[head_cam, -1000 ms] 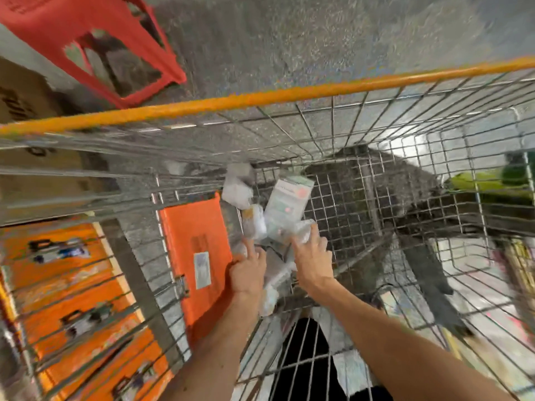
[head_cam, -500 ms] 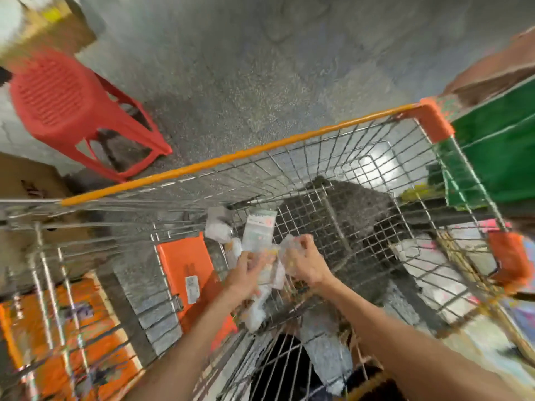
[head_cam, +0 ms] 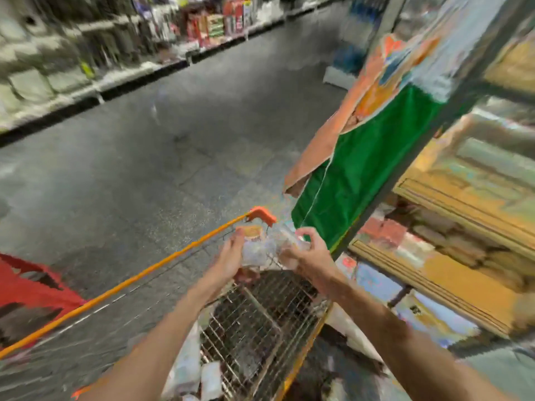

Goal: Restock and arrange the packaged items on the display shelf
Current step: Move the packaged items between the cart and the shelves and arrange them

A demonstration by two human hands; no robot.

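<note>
Clear packet [head_cam: 254, 247] upright in left hand [head_cam: 228, 261]

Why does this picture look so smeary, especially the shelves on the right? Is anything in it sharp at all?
Head view: motion blur smears nearly everything, worst on the display shelf at right, whose goods melt into streaks. The left hand and right hand, holding packets above the wire cart, are the clearest part, though still soft. The wide lens bends straight edges near the borders.

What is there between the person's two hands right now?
In the head view, blurry clear-wrapped packets fill the gap: the left hand holds one with an orange label, the right hand grips another, above the wire cart.
</note>
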